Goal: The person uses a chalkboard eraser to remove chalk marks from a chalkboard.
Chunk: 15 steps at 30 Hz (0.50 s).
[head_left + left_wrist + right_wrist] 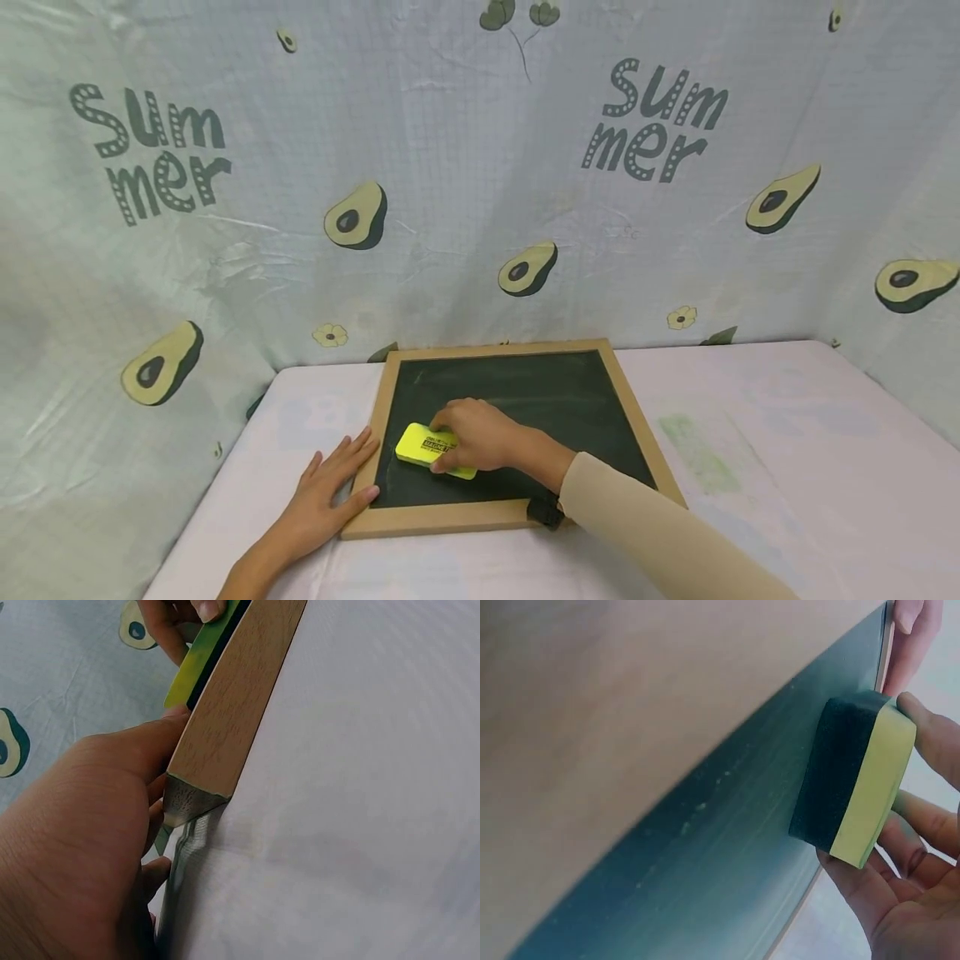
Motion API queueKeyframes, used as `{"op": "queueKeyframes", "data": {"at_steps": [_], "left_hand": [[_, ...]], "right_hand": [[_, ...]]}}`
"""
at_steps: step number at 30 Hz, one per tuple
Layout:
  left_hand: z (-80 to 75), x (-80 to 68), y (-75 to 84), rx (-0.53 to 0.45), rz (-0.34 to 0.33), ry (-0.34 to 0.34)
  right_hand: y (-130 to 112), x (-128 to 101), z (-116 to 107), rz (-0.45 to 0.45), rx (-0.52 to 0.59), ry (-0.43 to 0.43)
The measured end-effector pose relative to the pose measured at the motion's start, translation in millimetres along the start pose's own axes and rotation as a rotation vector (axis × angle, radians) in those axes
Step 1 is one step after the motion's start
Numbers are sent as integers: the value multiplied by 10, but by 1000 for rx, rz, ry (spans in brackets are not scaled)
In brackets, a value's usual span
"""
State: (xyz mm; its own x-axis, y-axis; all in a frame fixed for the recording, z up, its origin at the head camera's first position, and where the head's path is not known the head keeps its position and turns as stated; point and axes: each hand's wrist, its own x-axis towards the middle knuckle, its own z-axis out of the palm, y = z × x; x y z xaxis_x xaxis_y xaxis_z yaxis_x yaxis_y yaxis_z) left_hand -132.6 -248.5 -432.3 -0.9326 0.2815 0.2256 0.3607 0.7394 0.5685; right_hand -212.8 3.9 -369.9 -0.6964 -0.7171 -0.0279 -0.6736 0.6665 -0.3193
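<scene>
A chalkboard [517, 392] with a wooden frame lies on the cloth-covered table. My right hand [480, 435] grips a yellow magnetic eraser [420, 444] from above, thumb on the near side and fingers on the far side. In the right wrist view the dark felt of the eraser [836, 765] faces the board's surface, low on its left part. My left hand [322, 500] rests with fingers spread at the frame's left edge, thumb on the near left corner. The left wrist view shows that hand [82, 825] beside the wooden frame corner [217, 742].
Pale chalk specks [697, 810] dot the board near its frame. A black wrist strap piece [545, 512] shows under the right sleeve, over the front frame. Greenish smears [701, 454] mark the white tablecloth [795, 417] on the right. A printed avocado curtain [450, 125] hangs behind.
</scene>
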Motion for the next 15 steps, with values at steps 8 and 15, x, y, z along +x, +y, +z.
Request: {"op": "queueKeyframes", "data": {"at_steps": [8, 15], "left_hand": [[46, 3, 5, 2, -9, 1], [6, -19, -12, 14, -2, 13]], "right_hand": [[11, -57, -28, -50, -4, -58], [154, -244, -248, -36, 81, 4]]}}
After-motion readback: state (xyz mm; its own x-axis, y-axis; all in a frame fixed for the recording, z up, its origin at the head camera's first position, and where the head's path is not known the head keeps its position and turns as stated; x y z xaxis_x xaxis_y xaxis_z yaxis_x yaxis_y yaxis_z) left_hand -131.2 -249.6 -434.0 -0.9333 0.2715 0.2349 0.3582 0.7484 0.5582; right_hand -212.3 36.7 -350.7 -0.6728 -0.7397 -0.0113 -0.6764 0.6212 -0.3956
